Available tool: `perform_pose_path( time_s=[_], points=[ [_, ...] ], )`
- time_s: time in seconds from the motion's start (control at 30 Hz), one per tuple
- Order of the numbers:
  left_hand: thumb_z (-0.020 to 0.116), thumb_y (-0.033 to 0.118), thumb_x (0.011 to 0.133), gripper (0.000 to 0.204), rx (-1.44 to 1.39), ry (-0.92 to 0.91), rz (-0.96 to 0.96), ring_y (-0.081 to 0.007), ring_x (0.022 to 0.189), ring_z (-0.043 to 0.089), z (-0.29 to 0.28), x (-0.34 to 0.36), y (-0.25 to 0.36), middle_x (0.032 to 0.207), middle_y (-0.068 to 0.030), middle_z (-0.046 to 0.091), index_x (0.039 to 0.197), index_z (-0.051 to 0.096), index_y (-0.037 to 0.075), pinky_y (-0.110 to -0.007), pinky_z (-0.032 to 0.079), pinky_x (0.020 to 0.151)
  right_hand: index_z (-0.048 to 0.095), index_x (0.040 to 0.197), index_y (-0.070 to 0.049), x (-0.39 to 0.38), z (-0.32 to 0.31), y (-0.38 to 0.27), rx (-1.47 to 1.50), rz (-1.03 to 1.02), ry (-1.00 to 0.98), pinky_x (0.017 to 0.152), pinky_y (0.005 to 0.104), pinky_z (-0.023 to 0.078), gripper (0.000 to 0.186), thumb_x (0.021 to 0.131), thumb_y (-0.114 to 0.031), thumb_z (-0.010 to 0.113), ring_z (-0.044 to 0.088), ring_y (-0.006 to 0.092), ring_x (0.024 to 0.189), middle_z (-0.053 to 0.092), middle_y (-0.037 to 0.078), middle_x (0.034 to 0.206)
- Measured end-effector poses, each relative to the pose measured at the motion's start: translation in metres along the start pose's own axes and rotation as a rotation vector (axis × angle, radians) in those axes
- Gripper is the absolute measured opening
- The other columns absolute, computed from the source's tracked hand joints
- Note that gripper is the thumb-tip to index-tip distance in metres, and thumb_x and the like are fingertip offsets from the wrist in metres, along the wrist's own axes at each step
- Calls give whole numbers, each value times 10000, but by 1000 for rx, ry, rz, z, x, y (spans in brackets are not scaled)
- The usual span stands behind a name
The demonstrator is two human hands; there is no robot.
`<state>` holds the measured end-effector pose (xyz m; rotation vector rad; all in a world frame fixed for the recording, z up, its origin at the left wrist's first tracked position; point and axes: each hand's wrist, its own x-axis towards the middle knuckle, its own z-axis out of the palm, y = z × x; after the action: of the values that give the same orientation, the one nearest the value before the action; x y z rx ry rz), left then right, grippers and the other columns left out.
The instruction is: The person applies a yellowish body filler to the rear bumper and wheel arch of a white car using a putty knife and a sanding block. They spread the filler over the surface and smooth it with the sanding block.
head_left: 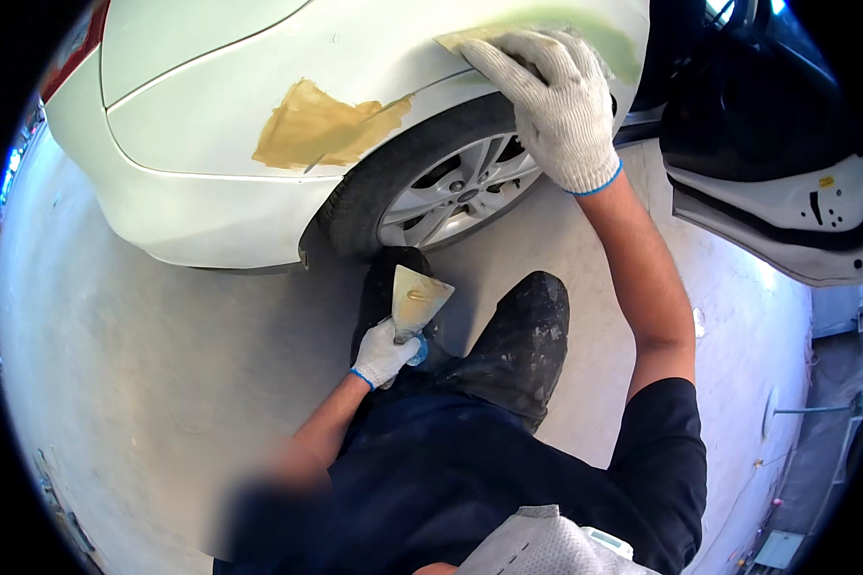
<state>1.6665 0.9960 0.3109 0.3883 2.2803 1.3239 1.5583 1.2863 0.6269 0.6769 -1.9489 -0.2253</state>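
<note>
My left hand [385, 353], in a white knit glove, is closed round a putty knife [422, 295] held upright over my left leg. Its wide blade carries smears of tan putty. A small blue item [418, 351], too small to name, shows beside that hand. My right hand [561, 101], also gloved, is against the white car's rear fender [201, 96] above the wheel arch, fingers bent. Whatever those fingers grip is hidden. Around them the panel has a tan and greenish patch [612, 43]. A larger tan putty patch [316, 126] covers the fender left of the wheel.
The car's rear wheel [460, 187] stands right in front of my knees. At right, an open car door [772, 201] juts out over the grey floor [201, 335]. A stand with a thin rod [815, 410] is near the right edge.
</note>
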Motion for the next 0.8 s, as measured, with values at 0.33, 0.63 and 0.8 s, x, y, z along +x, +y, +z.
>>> perform_pose_path(
  time_s=[0.33, 0.63, 0.8],
  points=[
    [740, 289, 830, 373, -139, -35, -27, -312, 908, 756, 4, 14, -18, 953, -167, 773, 1091, 716, 23, -398, 575, 833, 714, 1347, -291, 16, 10, -12, -77, -65, -125, 991, 448, 512, 625, 777, -35, 701, 581, 287, 1133, 614, 25, 1188],
    [747, 282, 834, 374, -177, -54, -39, -301, 905, 755, 4, 15, -25, 957, -162, 772, 1109, 715, 31, -392, 573, 832, 720, 1340, -301, 30, 15, -11, -112, -55, -95, 969, 470, 493, 635, 764, -34, 710, 584, 288, 1111, 613, 28, 1182],
    [740, 266, 846, 369, -262, -85, -36, -283, 916, 754, 7, 16, -41, 974, -156, 773, 1126, 709, 28, -381, 568, 838, 733, 1321, -301, 10, 25, -18, -126, -78, -79, 976, 469, 476, 615, 757, -56, 713, 567, 281, 1128, 600, 24, 1195]
  ],
)
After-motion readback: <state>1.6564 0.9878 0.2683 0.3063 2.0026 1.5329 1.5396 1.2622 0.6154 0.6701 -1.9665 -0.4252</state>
